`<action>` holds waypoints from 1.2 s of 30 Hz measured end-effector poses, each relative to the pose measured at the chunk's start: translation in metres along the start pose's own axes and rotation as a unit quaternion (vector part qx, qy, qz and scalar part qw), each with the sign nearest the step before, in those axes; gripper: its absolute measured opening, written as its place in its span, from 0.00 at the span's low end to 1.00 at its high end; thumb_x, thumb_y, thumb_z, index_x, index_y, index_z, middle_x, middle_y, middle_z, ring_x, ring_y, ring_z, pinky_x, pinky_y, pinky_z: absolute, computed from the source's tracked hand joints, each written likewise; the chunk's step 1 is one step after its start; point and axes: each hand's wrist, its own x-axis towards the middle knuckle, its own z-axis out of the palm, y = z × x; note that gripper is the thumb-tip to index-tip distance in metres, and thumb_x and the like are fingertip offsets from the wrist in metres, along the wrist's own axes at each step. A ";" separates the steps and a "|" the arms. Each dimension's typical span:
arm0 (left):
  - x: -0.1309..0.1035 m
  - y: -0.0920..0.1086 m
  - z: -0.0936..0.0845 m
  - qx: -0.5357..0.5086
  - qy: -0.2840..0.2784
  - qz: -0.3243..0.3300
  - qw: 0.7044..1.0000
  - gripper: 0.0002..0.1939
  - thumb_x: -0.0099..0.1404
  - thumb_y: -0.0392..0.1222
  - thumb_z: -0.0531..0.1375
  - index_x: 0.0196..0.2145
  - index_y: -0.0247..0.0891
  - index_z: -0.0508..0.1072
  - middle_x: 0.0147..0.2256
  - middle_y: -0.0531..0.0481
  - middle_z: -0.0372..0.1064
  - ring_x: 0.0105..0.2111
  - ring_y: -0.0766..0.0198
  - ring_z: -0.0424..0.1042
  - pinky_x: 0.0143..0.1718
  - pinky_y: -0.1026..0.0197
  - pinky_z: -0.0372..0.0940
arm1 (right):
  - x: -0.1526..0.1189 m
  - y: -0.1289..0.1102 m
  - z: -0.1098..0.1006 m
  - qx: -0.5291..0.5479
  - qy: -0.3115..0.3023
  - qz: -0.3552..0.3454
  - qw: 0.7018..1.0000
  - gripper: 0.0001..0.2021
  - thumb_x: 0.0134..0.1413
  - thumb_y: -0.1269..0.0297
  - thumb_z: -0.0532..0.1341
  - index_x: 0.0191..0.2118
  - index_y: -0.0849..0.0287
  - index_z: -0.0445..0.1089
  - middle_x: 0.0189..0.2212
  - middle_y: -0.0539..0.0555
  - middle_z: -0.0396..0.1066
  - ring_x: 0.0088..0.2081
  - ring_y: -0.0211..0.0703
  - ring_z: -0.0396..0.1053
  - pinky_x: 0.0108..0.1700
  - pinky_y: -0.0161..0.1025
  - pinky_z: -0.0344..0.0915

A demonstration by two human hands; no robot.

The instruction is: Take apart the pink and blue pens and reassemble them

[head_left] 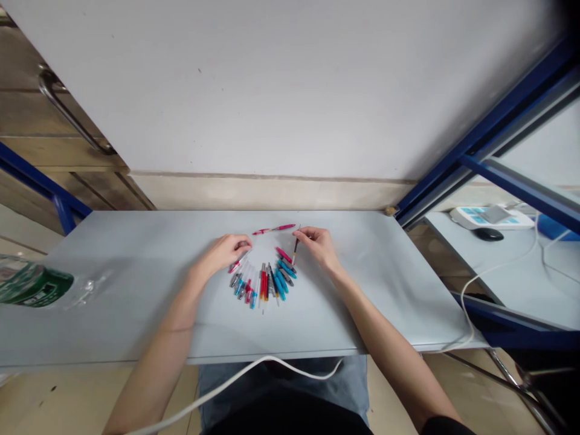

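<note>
My right hand [316, 243] pinches a thin dark-tipped pen refill [296, 251], held near upright at the right end of a fan of pen parts. My left hand [230, 249] is closed, thumb and fingers together, above the fan's left end; what it holds, if anything, is hidden. Just below it lies a clear pen barrel with a red grip [235, 266]. Several clear barrels [247, 281] make the left of the fan, red and dark refills [264, 283] its middle, blue and grey pen tops [281, 283] its right. A pink pen [274, 229] lies behind, between my hands.
The pale table [149, 272] meets a white wall [272, 90]. A large clear bottle with a green label [40, 287] lies at the left. On the right are a blue frame [453, 157], a white device [492, 216], a black mouse [488, 234] and a white cable [480, 275].
</note>
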 end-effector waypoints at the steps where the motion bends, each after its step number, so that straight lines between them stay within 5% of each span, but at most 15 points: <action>1: 0.000 -0.001 0.000 0.001 -0.001 0.000 1.000 0.13 0.69 0.49 0.54 0.38 0.42 0.76 0.28 0.54 0.71 0.27 0.64 0.64 0.31 0.63 0.58 | 0.000 -0.001 0.000 0.000 -0.002 0.000 1.000 0.18 0.56 0.48 0.64 0.29 0.60 0.77 0.27 0.52 0.73 0.28 0.40 0.64 0.35 0.39 0.61; 9: -0.001 0.000 -0.001 0.009 0.018 0.001 1.000 0.16 0.71 0.50 0.51 0.42 0.43 0.76 0.32 0.53 0.74 0.30 0.62 0.68 0.34 0.63 0.59 | 0.000 -0.004 -0.005 -0.040 0.010 -0.005 0.999 0.20 0.57 0.49 0.60 0.35 0.61 0.80 0.24 0.51 0.68 0.26 0.39 0.59 0.31 0.38 0.57; 17: -0.004 0.005 -0.008 0.056 0.018 -0.029 0.998 0.15 0.70 0.50 0.52 0.32 0.42 0.73 0.25 0.54 0.69 0.25 0.64 0.63 0.30 0.62 0.54 | -0.006 -0.007 0.001 -0.039 -0.038 0.014 0.998 0.21 0.57 0.47 0.61 0.36 0.62 0.81 0.19 0.49 0.62 0.23 0.37 0.52 0.27 0.37 0.52; 22: -0.007 0.007 -0.010 0.066 -0.006 -0.064 0.996 0.23 0.71 0.53 0.50 0.22 0.40 0.69 0.18 0.55 0.58 0.21 0.66 0.55 0.28 0.61 0.49 | -0.006 -0.002 0.007 -0.052 -0.057 0.005 0.997 0.21 0.58 0.49 0.61 0.37 0.63 0.81 0.21 0.49 0.66 0.24 0.37 0.54 0.28 0.37 0.53; 31: -0.007 0.011 -0.010 0.080 -0.010 -0.062 0.995 0.25 0.71 0.54 0.50 0.21 0.39 0.68 0.18 0.54 0.59 0.21 0.65 0.57 0.29 0.60 0.48 | -0.003 0.007 0.009 -0.067 -0.032 -0.012 0.997 0.18 0.57 0.51 0.61 0.35 0.61 0.81 0.30 0.54 0.74 0.32 0.43 0.65 0.37 0.39 0.59; 36: -0.008 0.010 -0.010 0.074 -0.008 -0.061 0.995 0.25 0.70 0.54 0.50 0.20 0.38 0.68 0.17 0.54 0.58 0.21 0.66 0.55 0.28 0.60 0.47 | -0.005 0.004 0.008 -0.063 -0.002 0.002 0.998 0.21 0.59 0.48 0.58 0.32 0.63 0.79 0.19 0.48 0.60 0.23 0.37 0.54 0.29 0.37 0.52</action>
